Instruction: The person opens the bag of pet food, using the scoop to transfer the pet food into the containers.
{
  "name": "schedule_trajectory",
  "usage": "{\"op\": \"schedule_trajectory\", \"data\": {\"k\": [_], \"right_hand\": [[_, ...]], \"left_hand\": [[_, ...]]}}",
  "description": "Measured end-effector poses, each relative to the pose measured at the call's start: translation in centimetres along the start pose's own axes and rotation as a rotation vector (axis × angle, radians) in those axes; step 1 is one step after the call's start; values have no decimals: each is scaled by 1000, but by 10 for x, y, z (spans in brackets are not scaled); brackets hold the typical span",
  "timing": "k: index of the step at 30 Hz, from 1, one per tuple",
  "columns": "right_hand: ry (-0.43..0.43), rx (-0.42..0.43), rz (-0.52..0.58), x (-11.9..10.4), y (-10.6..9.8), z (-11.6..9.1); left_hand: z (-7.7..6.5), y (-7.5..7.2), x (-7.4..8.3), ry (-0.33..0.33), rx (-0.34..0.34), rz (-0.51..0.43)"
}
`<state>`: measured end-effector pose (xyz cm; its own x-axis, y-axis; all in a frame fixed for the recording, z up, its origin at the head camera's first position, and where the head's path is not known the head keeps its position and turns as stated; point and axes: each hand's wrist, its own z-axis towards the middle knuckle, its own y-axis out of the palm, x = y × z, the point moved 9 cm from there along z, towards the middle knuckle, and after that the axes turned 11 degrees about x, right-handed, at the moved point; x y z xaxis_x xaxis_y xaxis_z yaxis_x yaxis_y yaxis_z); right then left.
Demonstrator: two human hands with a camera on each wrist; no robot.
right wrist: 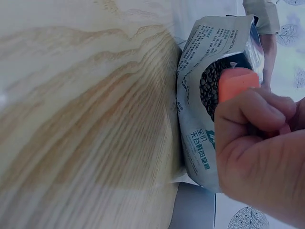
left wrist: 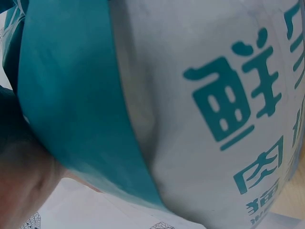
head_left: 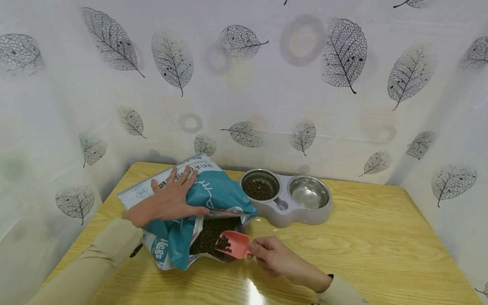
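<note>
A teal and white pet food bag [head_left: 222,190] lies on the table, its mouth open toward the near right. Brown kibble [head_left: 209,234] shows inside. My left hand [head_left: 171,201] rests spread on top of the bag, fingers straight. My right hand [head_left: 274,259] grips the handle of a pink scoop [head_left: 238,244], which sits at the bag's mouth with some kibble in its front. In the right wrist view the scoop [right wrist: 238,85] reaches toward the kibble in the bag [right wrist: 193,95]. The left wrist view is mostly filled by the bag's printed side [left wrist: 190,105].
Behind and to the right of the bag stands a grey double feeder [head_left: 284,216]. Its left steel bowl [head_left: 261,174] contains kibble, while the right steel bowl [head_left: 309,193] shows bare metal. The wooden table [head_left: 378,238] meets a leaf-patterned curtain [head_left: 246,94] at the back.
</note>
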<state>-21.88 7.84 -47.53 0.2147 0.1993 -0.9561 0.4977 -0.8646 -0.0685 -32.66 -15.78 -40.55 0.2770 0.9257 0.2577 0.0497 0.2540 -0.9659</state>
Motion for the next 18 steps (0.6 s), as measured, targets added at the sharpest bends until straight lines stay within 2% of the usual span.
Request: {"op": "schedule_trajectory", "data": {"k": [7, 13, 18], "right_hand": [[-31, -50, 85, -4, -2, -4], [-137, -87, 138, -17, 0, -6], [-206, -86, 165, -27, -2, -6]], "left_hand": [[0, 0, -1, 0, 0, -1], [0, 0, -1, 3, 0, 2], [0, 0, -1, 2, 1, -4]]}}
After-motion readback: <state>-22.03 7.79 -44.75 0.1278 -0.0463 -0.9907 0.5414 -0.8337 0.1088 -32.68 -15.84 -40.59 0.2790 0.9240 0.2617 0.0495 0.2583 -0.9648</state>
